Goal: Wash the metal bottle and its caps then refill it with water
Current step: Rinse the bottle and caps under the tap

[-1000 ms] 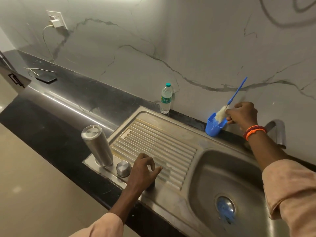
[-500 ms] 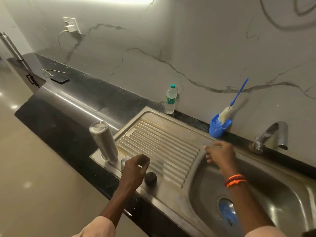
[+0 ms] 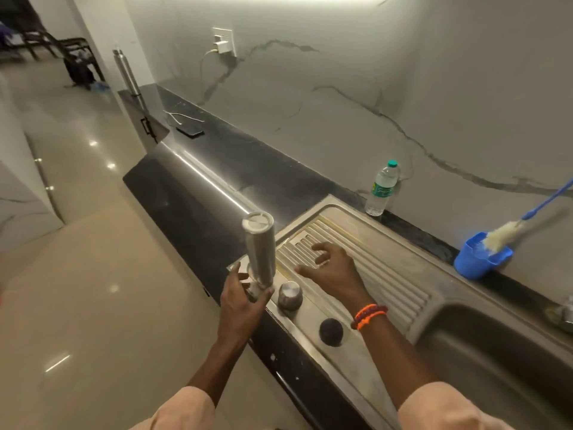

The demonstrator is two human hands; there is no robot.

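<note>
Steel gleams at the front left corner of the drainboard, where the tall cylindrical brushed-metal bottle [image 3: 259,249] stands mouth down, its flat base facing up. The left hand [image 3: 240,301] is at the bottle's lower end, thumb and fingers curled round it, and it looks like a real grip, though the contact point at the very bottom is partly hidden. The right hand [image 3: 333,268] hovers just beside it over the ribbed steel drainboard [image 3: 387,268], fingers spread and relaxed, carrying nothing.

Just right of the bottle, along the front edge, sits the small rounded steel cap [image 3: 290,294], and further right the dark round cap [image 3: 331,332], both free and apart from each other. Away at the back edge of the desk the blue plastic cup [image 3: 474,262] holds the blue-handled white bottle brush [image 3: 508,231], and a clear plastic water bottle with a green cap [image 3: 383,189] stands against the wall.

My read: washing looks done, with the pieces left draining, and the refill step is opening. The next move calls for lifting the bottle, turning it mouth up with the free right hand steadying the body, then carrying it toward a water source. Wet steel may slip, so a firm two-handed hold seems wise.
</note>
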